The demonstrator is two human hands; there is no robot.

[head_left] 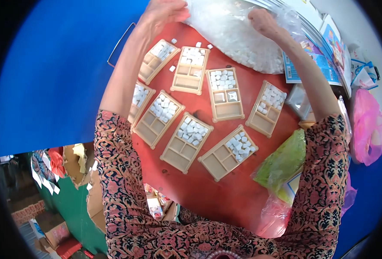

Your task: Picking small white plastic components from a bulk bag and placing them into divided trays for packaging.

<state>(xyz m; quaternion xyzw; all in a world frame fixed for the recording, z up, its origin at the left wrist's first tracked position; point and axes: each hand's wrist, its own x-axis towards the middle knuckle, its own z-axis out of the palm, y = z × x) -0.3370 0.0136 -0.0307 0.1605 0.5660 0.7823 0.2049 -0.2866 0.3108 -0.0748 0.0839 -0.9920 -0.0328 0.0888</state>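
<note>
**Eight trays out, both hands on the bag**

Eight tan trays lie on the red table [225, 194], each with one compartment full of small white cubes. Your left hand [165, 11] grips the near-left edge of the clear bag [238, 39], fingers closed on the plastic. Your right hand [263, 21] pinches the bag's top further right, fingers curled into the film. The bag sits at the far end of the table, full of white cubes, just beyond the far trays.

Far row: tray one [154, 62] at left, tray two [189, 73] beside it, tray three [226, 97] in the middle, tray four [266, 112] at right. Near row: a tray [135, 103] partly hidden by your left arm, then three more fanned out, the last [225, 155] nearest your right elbow. Loose cubes [172, 68] lie on the table between trays one and two, a few more by the bag's edge.

A green bag [284, 164] sits under your right forearm, a pink bag [366, 125] well off right, booklets [325, 56] beside the clear bag.
</note>
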